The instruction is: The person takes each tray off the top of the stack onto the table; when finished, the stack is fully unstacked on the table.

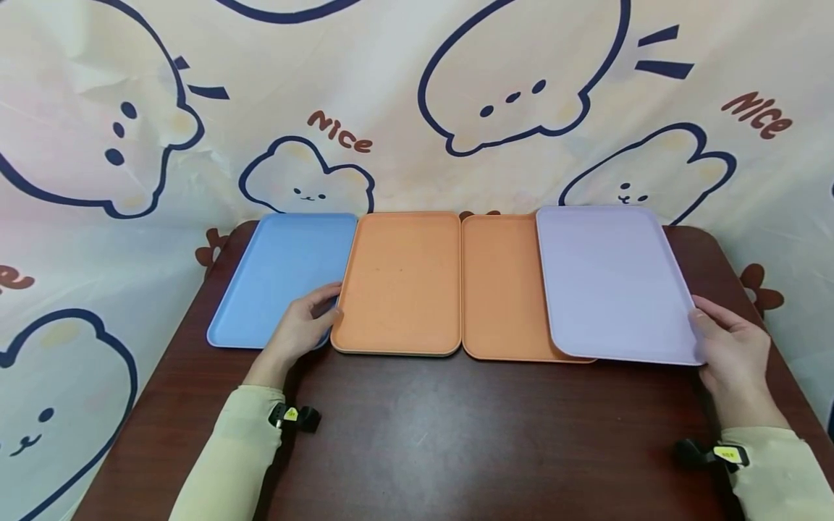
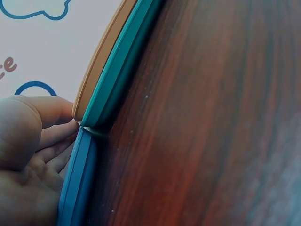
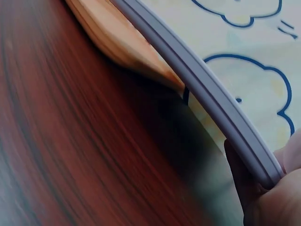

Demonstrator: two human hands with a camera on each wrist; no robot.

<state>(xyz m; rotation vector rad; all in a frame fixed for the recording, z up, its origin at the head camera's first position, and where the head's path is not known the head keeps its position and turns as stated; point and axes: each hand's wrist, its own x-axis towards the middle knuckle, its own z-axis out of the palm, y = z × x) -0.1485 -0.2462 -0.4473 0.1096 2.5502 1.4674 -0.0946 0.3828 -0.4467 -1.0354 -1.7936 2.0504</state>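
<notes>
My left hand [image 1: 305, 322] touches the left edge of an orange tray [image 1: 399, 282] with thumb and fingertips, its palm over the blue tray [image 1: 287, 268]. In the left wrist view, a green tray [image 2: 115, 77] shows directly under that orange one, and the blue tray's rim [image 2: 77, 174] meets them. My right hand [image 1: 736, 351] grips the lavender tray [image 1: 612, 282] near its lower right corner. Seen from the right wrist, the lavender tray's edge [image 3: 202, 89] is raised at the gripped side. It overlaps a second orange tray [image 1: 504, 289], hiding much of it.
The trays form a row along the back of the dark brown wooden table [image 1: 482, 434]. Behind it hangs a pale cloth [image 1: 391, 79] with cartoon outlines. Both wrists wear black cameras, the left one [image 1: 306, 418] and the right one [image 1: 693, 454] above the tabletop.
</notes>
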